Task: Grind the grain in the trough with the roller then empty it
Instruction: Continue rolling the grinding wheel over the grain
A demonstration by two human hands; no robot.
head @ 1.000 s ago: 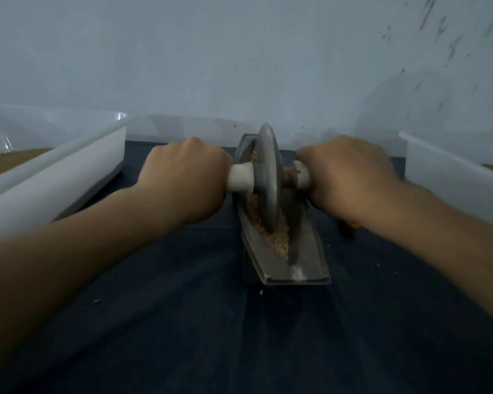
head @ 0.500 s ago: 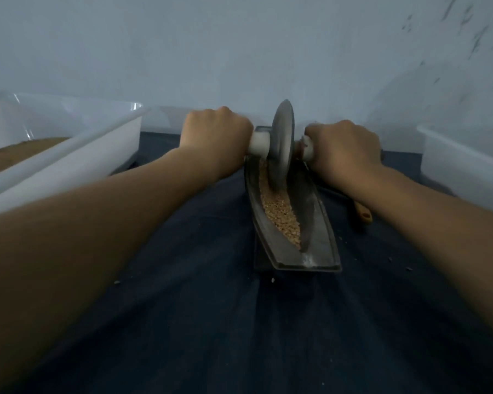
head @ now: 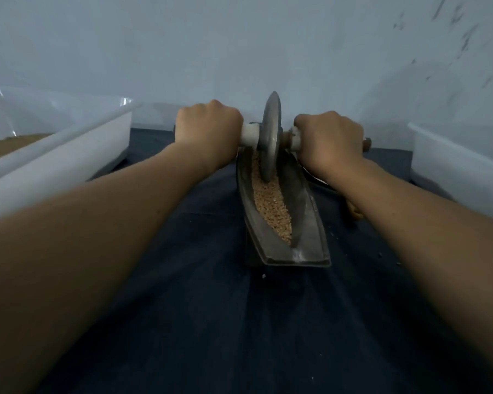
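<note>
A narrow grey metal trough (head: 310,231) lies lengthwise on the dark cloth, pointing away from me. Tan grain (head: 271,206) fills its groove. The roller (head: 271,137), a grey metal disc on a white axle, stands upright in the far part of the trough, its rim down in the grain. My left hand (head: 208,132) is closed around the axle's left end, and my right hand (head: 328,137) around its right end. Both fists hide the ends of the handle.
A white plastic bin (head: 69,163) with brown material inside stands at the left. Another white bin (head: 453,172) is at the right. A brown-handled tool (head: 355,213) lies partly hidden under my right wrist. Loose crumbs dot the cloth. A pale wall rises close behind.
Both hands have pushed the roller from the trough's middle toward its far end, uncovering the grain in the near half. Over the last half second it barely moved.
</note>
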